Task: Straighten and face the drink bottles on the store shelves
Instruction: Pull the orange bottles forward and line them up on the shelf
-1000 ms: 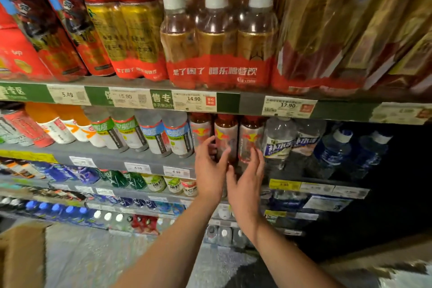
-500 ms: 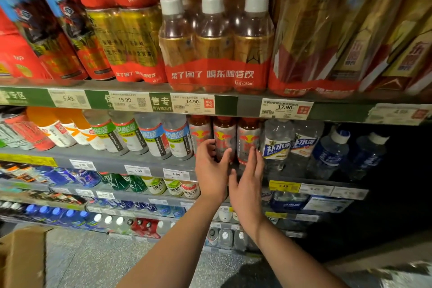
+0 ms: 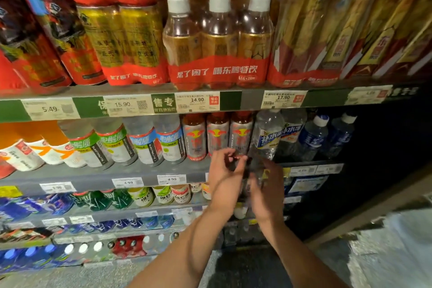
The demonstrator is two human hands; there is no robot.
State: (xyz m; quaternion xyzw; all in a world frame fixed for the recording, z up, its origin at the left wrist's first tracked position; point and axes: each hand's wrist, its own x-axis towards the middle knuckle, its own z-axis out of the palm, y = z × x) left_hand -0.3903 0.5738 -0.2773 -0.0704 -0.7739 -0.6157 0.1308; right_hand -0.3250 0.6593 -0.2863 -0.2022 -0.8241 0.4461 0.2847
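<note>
From the head camera, your left hand (image 3: pixel 223 172) and right hand (image 3: pixel 265 190) meet just below the three red-and-silver bottles (image 3: pixel 217 135) on the middle shelf (image 3: pixel 149 170). The fingers are blurred; I cannot tell whether they grip anything. Turn each label outward, then draw the bottles flush to the shelf edge.

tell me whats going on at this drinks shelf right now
A person is facing bottles on the grey metal middle shelf. Both hands are in front of the three silver-labelled bottles with red and yellow logos. The left hand has curled fingers and the right hand is blurred, so whether either holds a bottle is unclear. Neighbouring clear bottles with blue labels stand upright.
</note>
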